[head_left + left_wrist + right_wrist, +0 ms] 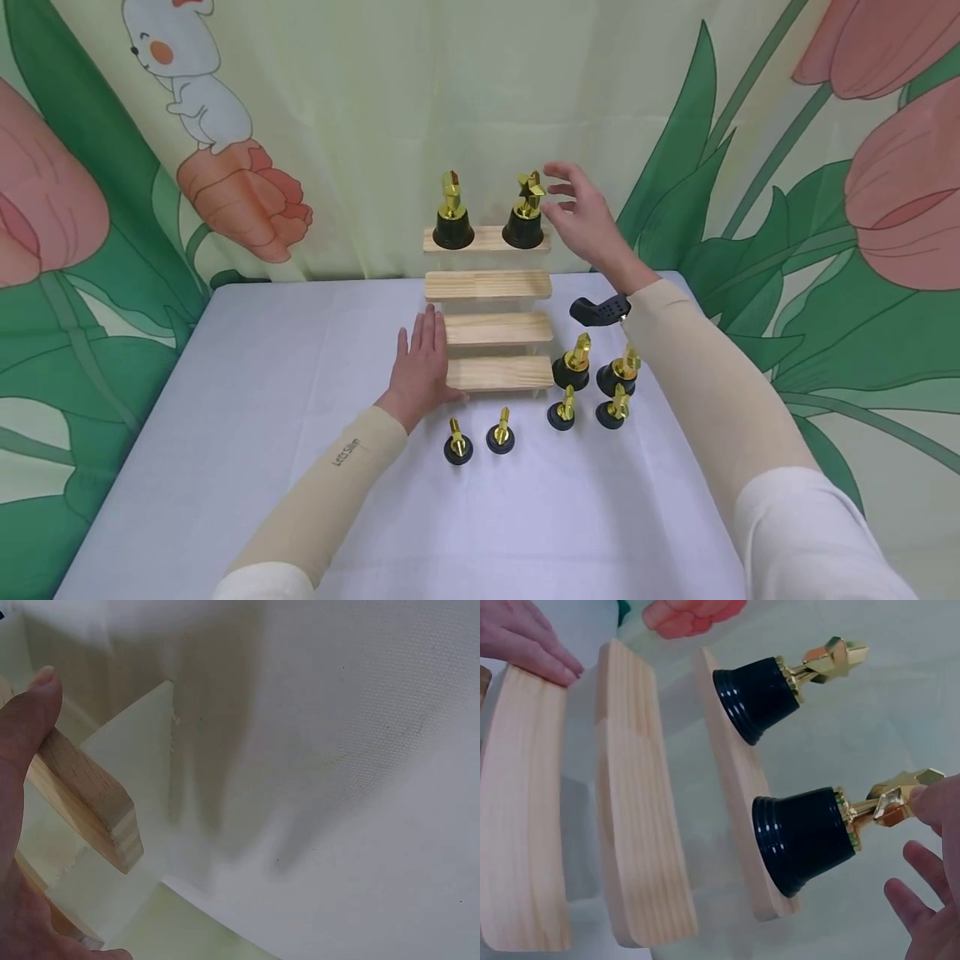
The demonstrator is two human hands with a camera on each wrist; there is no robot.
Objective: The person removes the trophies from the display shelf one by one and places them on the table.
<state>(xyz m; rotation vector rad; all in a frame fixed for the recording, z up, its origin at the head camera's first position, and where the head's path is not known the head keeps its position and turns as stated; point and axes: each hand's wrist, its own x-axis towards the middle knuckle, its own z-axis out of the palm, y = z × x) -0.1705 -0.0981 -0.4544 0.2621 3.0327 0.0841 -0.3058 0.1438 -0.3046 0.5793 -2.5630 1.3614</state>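
A stepped wooden rack (487, 285) stands with two gold star trophies with black bases on its top step: the left trophy (453, 227) and the right trophy (523, 227). My right hand (585, 218) is beside the right trophy's star, fingers loosely bent and spread. In the right wrist view its thumb (930, 801) overlaps the tip of the star, and the other fingers are apart from it. My left hand (420, 367) rests along the rack's left side, fingers straight, thumb at the front of the lowest step (498, 373).
Larger trophies (572, 367) and smaller trophies (562, 410) stand right of the rack's front. Two small trophies, one (458, 446) left of the other (500, 435), stand before it. A black strap (600, 311) hangs by the right wrist. A printed curtain (480, 125) hangs behind the white table (300, 375).
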